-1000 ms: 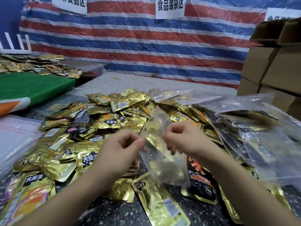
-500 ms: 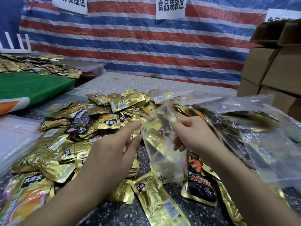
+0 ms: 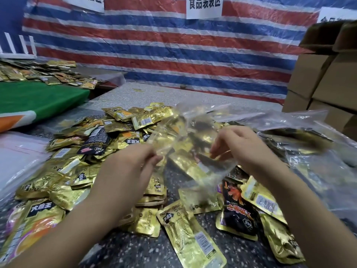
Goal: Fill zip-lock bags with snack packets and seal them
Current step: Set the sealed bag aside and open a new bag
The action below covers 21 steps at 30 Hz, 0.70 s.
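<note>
Your left hand [image 3: 133, 167] pinches the left edge of the clear zip-lock bag [image 3: 193, 151] with curled fingers, and your right hand [image 3: 239, 149] grips its right side, holding it stretched between them above the speckled counter [image 3: 119, 248] and the heap of gold snack packets [image 3: 77, 161]. Half a second ago your left hand was spread open and reaching toward the bag while only the right held it; now both grasp it, and the bag sits wider and blurred, with gold packets showing through it.
</note>
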Motion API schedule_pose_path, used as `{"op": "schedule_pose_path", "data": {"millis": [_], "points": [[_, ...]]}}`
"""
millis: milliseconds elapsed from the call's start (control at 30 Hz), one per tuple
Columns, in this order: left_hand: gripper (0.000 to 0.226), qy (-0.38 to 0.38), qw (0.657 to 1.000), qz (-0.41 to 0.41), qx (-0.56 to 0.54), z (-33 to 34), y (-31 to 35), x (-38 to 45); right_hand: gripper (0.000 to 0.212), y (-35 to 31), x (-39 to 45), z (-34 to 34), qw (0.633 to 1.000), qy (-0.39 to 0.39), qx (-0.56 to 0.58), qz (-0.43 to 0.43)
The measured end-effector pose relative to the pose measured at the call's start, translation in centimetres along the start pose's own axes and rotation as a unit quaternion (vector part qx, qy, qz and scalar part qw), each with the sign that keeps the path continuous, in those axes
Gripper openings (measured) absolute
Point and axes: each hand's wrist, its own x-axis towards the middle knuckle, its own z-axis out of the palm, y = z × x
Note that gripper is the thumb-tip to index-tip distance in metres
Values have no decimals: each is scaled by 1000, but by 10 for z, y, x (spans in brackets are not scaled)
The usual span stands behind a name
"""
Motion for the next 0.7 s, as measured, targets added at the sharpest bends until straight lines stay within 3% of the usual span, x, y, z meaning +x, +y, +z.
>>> {"op": "schedule_pose_path", "data": {"millis": [67,133,267,333,467,700], "points": [[11,5,1000,-15,-2,-1,-6,3,27,11,2,-18,968,-46,-245,-17],[12,8,1000,-21,-5,0,-8,4,24,21,2,-26,904,-159,-396,-5],[8,57,998,-23,1,-4,-10,6,32,33,3,-15,854,-254,-454,9],[7,95,995,-22,-2,-8,-12,8,29,37,9,-8,863,-246,-441,19],[8,149,989,-21,7,-15,-17,12,46,47,31,9,896,-166,-412,-8],[6,151,988,-3,-2,-16,-20,12,47,47,67,46,934,-153,-323,5]]}}
